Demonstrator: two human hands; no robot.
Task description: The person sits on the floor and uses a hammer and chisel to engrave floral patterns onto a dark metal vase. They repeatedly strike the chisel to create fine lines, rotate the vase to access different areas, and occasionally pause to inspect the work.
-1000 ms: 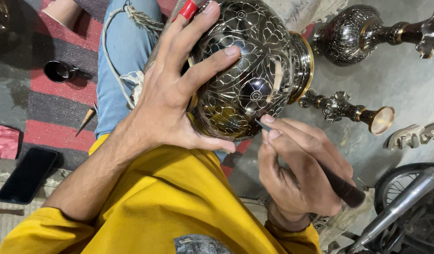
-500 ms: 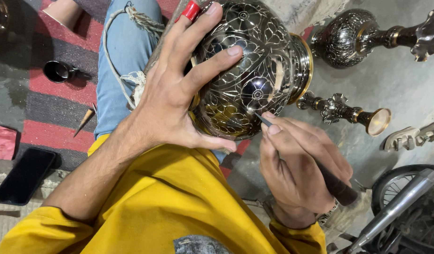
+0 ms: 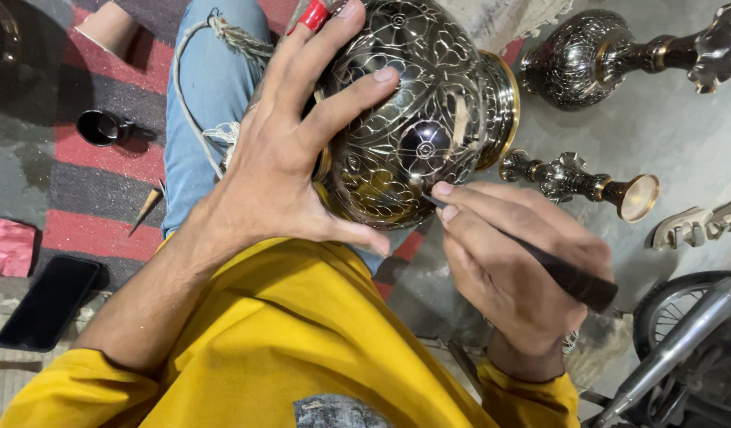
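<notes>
While my left hand [image 3: 278,170] clamps the engraved metal vase [image 3: 417,119] on my knee, right hand [image 3: 512,273] pinches the engraving tool [image 3: 540,261]; vase looks heavy, slick, best gripped round its belly.

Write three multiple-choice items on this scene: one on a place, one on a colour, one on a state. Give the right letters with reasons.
1. Where does the black phone lie?
A. on the floor beside the left arm
B. on the vessel
C. in the right hand

2. What colour are the sleeves?
A. green
B. yellow
C. white

3. How is the dark-handled tool held?
A. lying loose on the mat
B. pinched in the right hand, tip at the engraved metal vessel
C. in the left hand

Answers: 1 A, it lies flat at the left edge. 2 B, both cuffs are yellow. 3 B, the fingers grip it like a pen while the left hand steadies the vessel.
</notes>
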